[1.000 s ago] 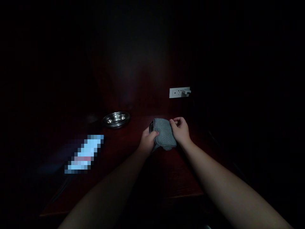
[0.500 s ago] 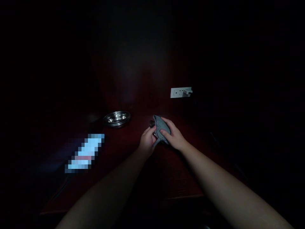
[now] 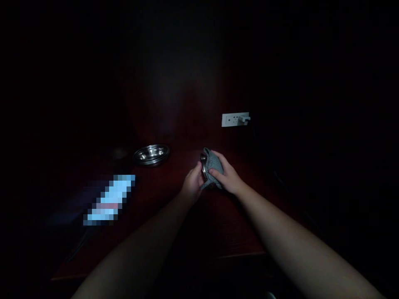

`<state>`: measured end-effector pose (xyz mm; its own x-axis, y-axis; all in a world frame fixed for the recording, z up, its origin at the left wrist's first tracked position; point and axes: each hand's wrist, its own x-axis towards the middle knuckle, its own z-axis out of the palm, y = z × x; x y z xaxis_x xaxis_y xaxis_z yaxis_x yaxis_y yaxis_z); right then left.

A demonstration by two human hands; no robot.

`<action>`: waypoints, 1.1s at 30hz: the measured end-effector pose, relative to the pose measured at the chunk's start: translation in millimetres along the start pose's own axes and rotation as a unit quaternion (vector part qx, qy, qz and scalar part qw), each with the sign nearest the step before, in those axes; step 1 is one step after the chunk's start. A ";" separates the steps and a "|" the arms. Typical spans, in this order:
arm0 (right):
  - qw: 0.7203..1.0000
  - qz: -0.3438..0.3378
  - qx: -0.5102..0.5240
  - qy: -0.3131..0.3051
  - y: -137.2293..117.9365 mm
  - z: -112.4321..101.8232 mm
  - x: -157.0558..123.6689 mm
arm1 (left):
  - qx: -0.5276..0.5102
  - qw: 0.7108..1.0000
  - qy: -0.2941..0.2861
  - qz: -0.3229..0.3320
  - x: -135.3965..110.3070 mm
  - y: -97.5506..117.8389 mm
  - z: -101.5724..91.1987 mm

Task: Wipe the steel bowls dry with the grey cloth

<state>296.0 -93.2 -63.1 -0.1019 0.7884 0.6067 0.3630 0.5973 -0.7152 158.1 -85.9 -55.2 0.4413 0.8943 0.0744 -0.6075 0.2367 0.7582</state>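
In the dim light, my right hand (image 3: 227, 173) is closed around a grey woven cloth (image 3: 215, 166), with the thumb on the near side. The cloth is folded over a shiny metal dish (image 3: 203, 165), whose curved rim shows at the cloth's left edge; the rest of the dish is covered. My left hand (image 3: 193, 181) grips the dish from the left, its thumb up along the rim and its other fingers mostly hidden. A loose corner of the cloth hangs down beside the left fingers. Both hands are above the dark red table (image 3: 174, 182).
Shiny metal bowls (image 3: 152, 155), seemingly stacked, stand at the back left of the table. A bright blurred-out screen (image 3: 110, 199) is at the left. On the back wall, a white socket plate (image 3: 229, 120) holds a plug (image 3: 244, 119). Deep shadow covers both sides.
More of the metal rim now shows at the cloth's left edge. The left thumb has shifted slightly away from the cloth, and the cloth's top has tilted a little to the right.
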 end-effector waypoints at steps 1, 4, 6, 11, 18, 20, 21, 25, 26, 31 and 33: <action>1.000 0.004 0.015 -0.006 -0.3 0.3 -0.3 | -0.002 1.000 -0.001 -0.014 -0.8 0.7 0.4; 0.998 0.002 0.051 -0.025 -1.6 1.4 -1.6 | 0.005 0.999 0.010 -0.042 -2.1 1.5 1.4; 0.998 0.000 0.062 -0.031 -2.3 2.0 -2.3 | 0.014 0.999 0.021 -0.043 -1.8 1.0 1.3; 0.997 0.011 0.077 -0.023 -1.4 2.7 -2.3 | 0.009 0.998 0.010 -0.056 -1.0 1.3 1.2; 0.996 0.007 0.082 -0.020 -3.6 2.7 -1.7 | -0.002 0.997 0.005 -0.074 -2.8 5.3 1.0; 0.996 0.014 0.090 -0.018 -3.4 3.4 -1.6 | 0.006 0.997 0.003 -0.076 -2.9 4.4 0.1; 0.995 0.021 0.097 -0.015 -2.6 3.9 -1.5 | 0.011 0.998 -0.002 -0.063 -3.1 3.7 -0.2; 0.991 0.067 0.117 -0.002 2.3 6.3 -1.0 | 0.046 0.999 -0.026 -0.007 -5.9 2.0 0.8; 0.991 0.075 0.115 0.000 3.5 6.7 -0.9 | 0.055 0.998 -0.023 -0.007 -7.0 2.2 1.8; 0.991 0.079 0.109 0.013 6.2 7.1 0.1 | 0.059 0.998 -0.003 0.002 -10.1 3.9 6.6; 0.991 0.079 0.109 0.013 6.8 6.6 0.6 | 0.058 0.998 -0.003 0.004 -9.3 4.0 6.7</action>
<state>292.3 -87.7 -69.9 -0.0348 0.8724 0.4875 0.1626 0.4863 -0.8585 155.9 -95.8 -48.5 0.4408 0.8938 0.0830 -0.5301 0.1845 0.8276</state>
